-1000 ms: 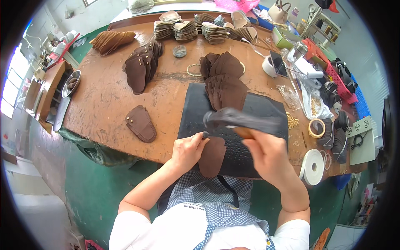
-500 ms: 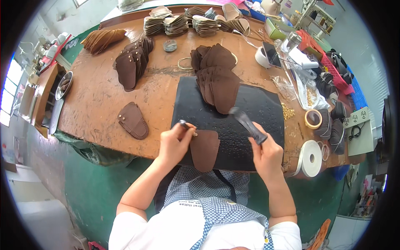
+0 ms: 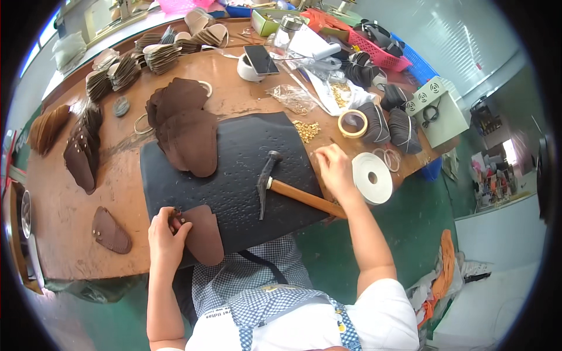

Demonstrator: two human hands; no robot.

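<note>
My left hand (image 3: 166, 237) is closed at the upper left corner of a brown leather piece (image 3: 205, 237), which overhangs the near edge of a black mat (image 3: 243, 128). A small metal stud shows by its thumb, and the fingers partly hide what they grip. A hammer (image 3: 304, 196) lies on the mat, head away from me, its wooden handle reaching toward my right forearm. My right hand (image 3: 335, 167) hovers right of the mat with fingers curled together; whatever is in them is too small to see. Just beyond it lies a pile of gold-coloured studs (image 3: 306, 131).
A stack of brown leather pieces (image 3: 187, 137) covers the mat's far left. One studded piece (image 3: 111, 230) lies at left, near a studded stack (image 3: 83, 155). A white tape roll (image 3: 373, 178), yellow tape ring (image 3: 352, 124), phone (image 3: 261, 59) and dark bundles (image 3: 404, 137) stand right and beyond.
My right hand has let go of the hammer, now lying on the mat, and moved right beside the studs. The dark rod in my left hand no longer shows. The view has turned right.
</note>
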